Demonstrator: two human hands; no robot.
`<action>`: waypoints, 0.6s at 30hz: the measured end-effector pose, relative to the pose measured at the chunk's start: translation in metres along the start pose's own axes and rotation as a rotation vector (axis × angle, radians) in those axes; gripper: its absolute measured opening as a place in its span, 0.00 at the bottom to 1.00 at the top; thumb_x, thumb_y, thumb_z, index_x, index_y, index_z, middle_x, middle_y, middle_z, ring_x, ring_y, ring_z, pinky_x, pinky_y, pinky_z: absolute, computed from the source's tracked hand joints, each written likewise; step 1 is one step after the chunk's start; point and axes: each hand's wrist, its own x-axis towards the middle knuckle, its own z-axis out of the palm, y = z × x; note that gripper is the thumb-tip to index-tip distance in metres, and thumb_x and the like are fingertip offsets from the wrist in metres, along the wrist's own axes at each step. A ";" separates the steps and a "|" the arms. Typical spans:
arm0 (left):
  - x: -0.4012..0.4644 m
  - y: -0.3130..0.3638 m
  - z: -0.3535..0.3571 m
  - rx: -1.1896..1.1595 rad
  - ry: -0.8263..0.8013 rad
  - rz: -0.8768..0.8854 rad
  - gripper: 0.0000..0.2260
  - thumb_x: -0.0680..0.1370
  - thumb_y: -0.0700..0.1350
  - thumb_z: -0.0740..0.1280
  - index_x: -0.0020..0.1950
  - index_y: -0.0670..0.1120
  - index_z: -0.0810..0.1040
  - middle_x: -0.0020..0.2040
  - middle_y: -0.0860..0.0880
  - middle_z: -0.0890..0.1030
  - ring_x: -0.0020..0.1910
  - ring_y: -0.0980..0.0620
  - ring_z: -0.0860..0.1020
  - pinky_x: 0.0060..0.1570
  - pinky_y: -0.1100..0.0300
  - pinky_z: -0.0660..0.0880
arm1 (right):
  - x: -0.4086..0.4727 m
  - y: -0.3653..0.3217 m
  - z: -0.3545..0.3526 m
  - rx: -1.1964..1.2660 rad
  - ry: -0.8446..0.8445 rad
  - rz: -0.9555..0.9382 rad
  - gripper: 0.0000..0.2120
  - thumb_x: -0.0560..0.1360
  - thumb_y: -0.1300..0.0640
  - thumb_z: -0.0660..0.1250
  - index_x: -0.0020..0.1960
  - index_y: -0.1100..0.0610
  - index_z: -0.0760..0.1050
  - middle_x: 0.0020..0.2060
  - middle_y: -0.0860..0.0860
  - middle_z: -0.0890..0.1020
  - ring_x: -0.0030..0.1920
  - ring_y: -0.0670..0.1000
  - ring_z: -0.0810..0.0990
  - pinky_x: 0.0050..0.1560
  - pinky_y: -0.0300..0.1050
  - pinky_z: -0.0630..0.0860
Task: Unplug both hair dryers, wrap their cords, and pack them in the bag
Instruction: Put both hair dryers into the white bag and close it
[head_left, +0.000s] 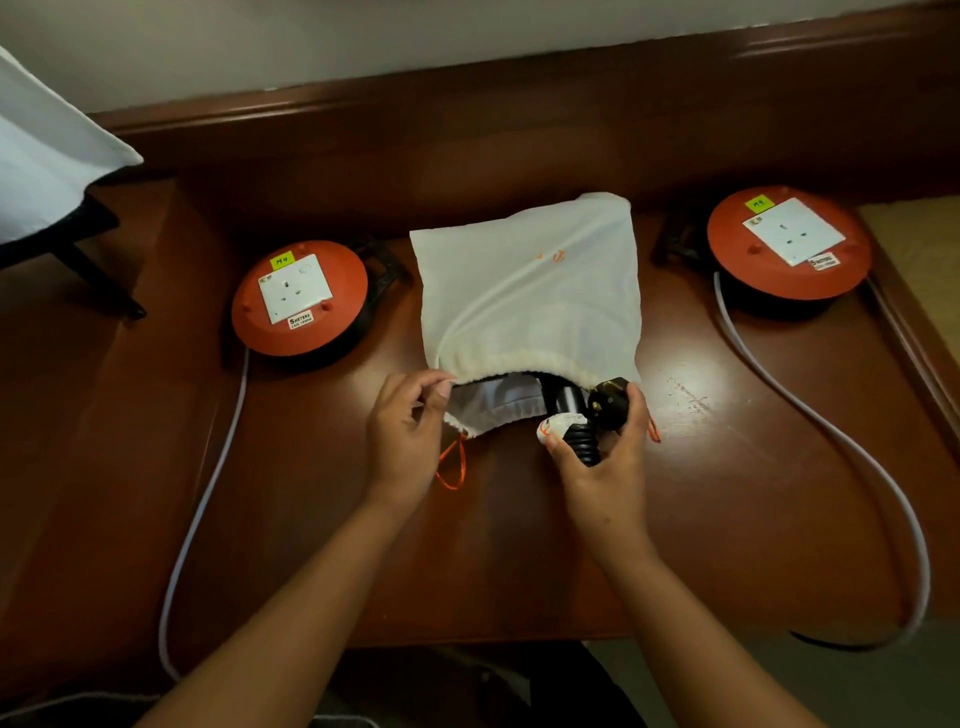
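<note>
A white drawstring bag (530, 291) lies flat in the middle of the wooden desk (753, 493), mouth toward me. My left hand (410, 431) pinches the left rim of the mouth and holds it apart. My right hand (602, 467) grips a black hair dryer (569, 408) by its handle end, with the ribbed cord sleeve and a white tag between the fingers and the black plug (610, 400) pressed against it. The dryer's front part is inside the bag mouth. The bag bulges, but what is inside is hidden.
Two orange cord reels, each with a white socket on top, sit on the desk: the left reel (298, 299) and the right reel (787, 241); both sockets have nothing plugged in. White cables run from them over the desk's front edge. An orange drawstring (452, 462) trails from the bag.
</note>
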 end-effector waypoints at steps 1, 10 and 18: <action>-0.003 0.001 0.003 0.004 -0.008 0.011 0.07 0.77 0.51 0.64 0.50 0.52 0.80 0.46 0.55 0.77 0.47 0.62 0.76 0.47 0.69 0.72 | -0.001 -0.002 0.004 -0.006 0.015 -0.002 0.46 0.66 0.49 0.77 0.74 0.41 0.52 0.70 0.48 0.67 0.70 0.46 0.67 0.71 0.52 0.66; -0.012 -0.003 0.015 0.045 0.003 -0.110 0.08 0.78 0.48 0.65 0.45 0.61 0.70 0.42 0.53 0.76 0.40 0.47 0.77 0.38 0.54 0.74 | -0.004 -0.010 0.048 0.096 0.168 0.048 0.47 0.68 0.57 0.76 0.76 0.52 0.49 0.73 0.52 0.62 0.72 0.48 0.62 0.72 0.42 0.61; -0.033 -0.005 0.016 0.063 -0.032 -0.231 0.10 0.80 0.44 0.63 0.41 0.56 0.68 0.37 0.54 0.75 0.33 0.55 0.73 0.34 0.59 0.70 | -0.004 -0.001 0.081 0.281 0.188 0.230 0.50 0.68 0.54 0.76 0.77 0.48 0.45 0.74 0.51 0.60 0.73 0.47 0.61 0.73 0.50 0.62</action>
